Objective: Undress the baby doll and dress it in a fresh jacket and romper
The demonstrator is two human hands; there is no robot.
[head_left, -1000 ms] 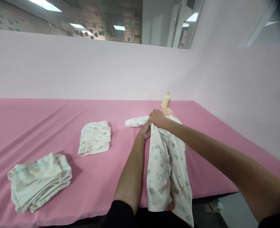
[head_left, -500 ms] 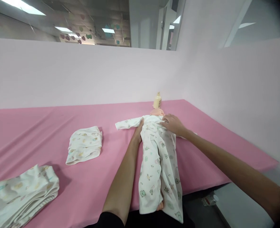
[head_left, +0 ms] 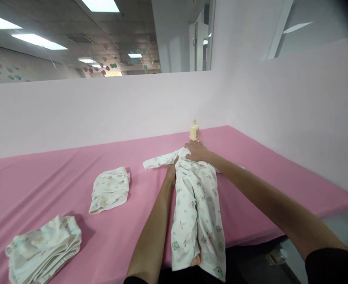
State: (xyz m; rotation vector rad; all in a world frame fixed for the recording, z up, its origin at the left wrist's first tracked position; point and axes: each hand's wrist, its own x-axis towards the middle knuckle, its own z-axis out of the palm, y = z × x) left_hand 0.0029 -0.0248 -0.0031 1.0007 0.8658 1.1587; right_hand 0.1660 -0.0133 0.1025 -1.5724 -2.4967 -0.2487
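A baby doll in a white long-sleeved garment (head_left: 201, 197) printed with small green and brown animals lies face-unseen on the pink-covered table, its lower end over the front edge. A peach-coloured foot (head_left: 195, 260) shows at the hem. My left hand (head_left: 171, 171) grips the doll's side under the outstretched left-hand sleeve (head_left: 159, 161), thumb on top, the other fingers hidden. At the neck, my right hand (head_left: 198, 151) is curled over the doll's head end and the collar, covering the head. My right forearm hides most of the other sleeve.
A pale yellow pump bottle (head_left: 194, 131) stands just beyond my right hand. To the left lie a small folded printed cloth (head_left: 110, 189) and a thicker folded cloth stack (head_left: 46, 248). White walls and a window bound the pink table (head_left: 268, 189); a jar (head_left: 277, 256) sits below it.
My right hand has moved from the doll's chest up and left onto the neck and head, which now is covered. My left hand stays at the side. The camera has tilted slightly up.
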